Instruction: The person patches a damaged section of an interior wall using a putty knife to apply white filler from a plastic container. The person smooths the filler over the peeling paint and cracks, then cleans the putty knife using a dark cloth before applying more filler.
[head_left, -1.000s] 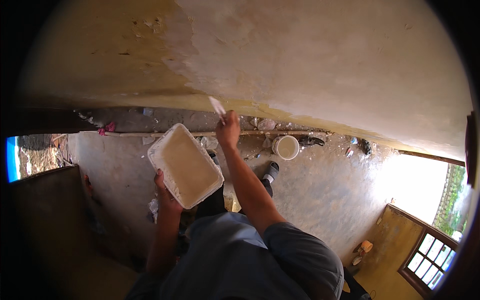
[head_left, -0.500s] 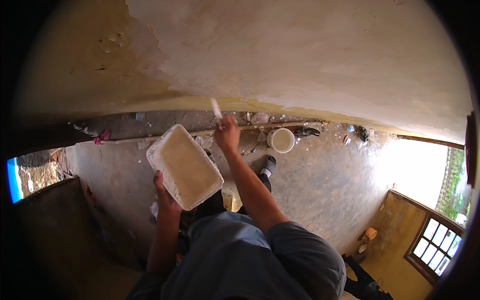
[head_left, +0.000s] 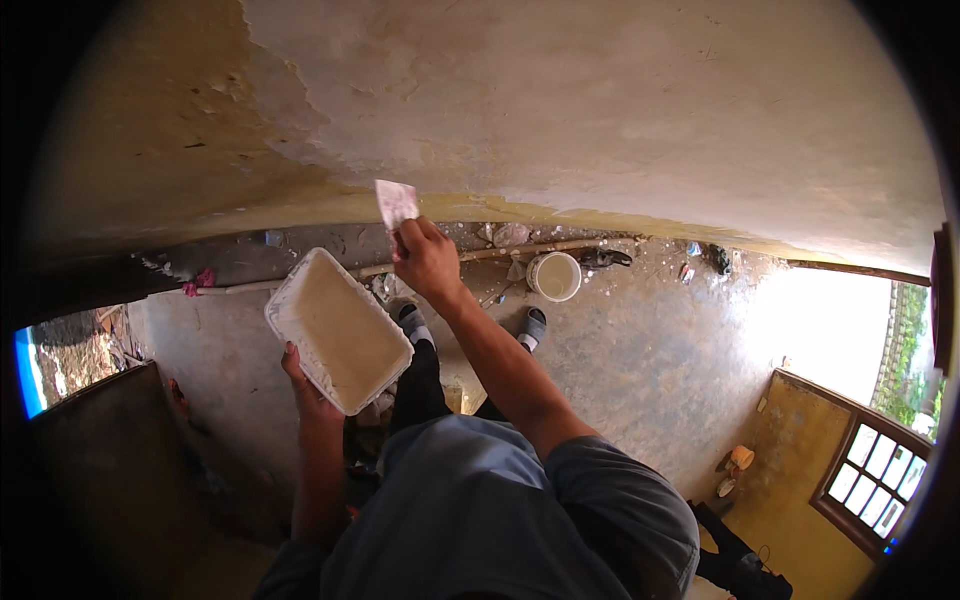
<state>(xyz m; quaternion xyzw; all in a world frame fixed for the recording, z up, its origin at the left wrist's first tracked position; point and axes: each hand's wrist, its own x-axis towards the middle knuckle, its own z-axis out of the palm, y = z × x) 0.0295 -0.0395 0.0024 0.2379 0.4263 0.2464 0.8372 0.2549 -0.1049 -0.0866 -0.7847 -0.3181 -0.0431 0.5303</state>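
Observation:
My left hand (head_left: 312, 385) grips the near left side of a white rectangular tub (head_left: 390, 372), thumb over its rim. Wet cream-coloured plaster (head_left: 345, 325) spreads across the inside of the tub. In my right hand (head_left: 430, 262) is a putty knife (head_left: 396, 203), its broad flat blade pointing up and smeared whitish. The fingers wrap round its handle, which they mostly hide. Beyond the blade stands the wall (head_left: 560, 110), coated pale over most of its face, with a bare yellowish, flaking part (head_left: 190, 110) at the left. I cannot tell whether blade and wall touch.
A round white bucket (head_left: 555, 277) stands on the concrete floor (head_left: 620, 340) near my right foot. A long pole (head_left: 490, 255) lies along the wall's base among scraps and a pink cloth (head_left: 200, 282). A bright doorway (head_left: 825, 325) and a paned window (head_left: 873, 482) are at the right.
My right hand and the putty knife have moved left, and the blade has turned its flat face into view. The tub in my left hand has shifted a little left.

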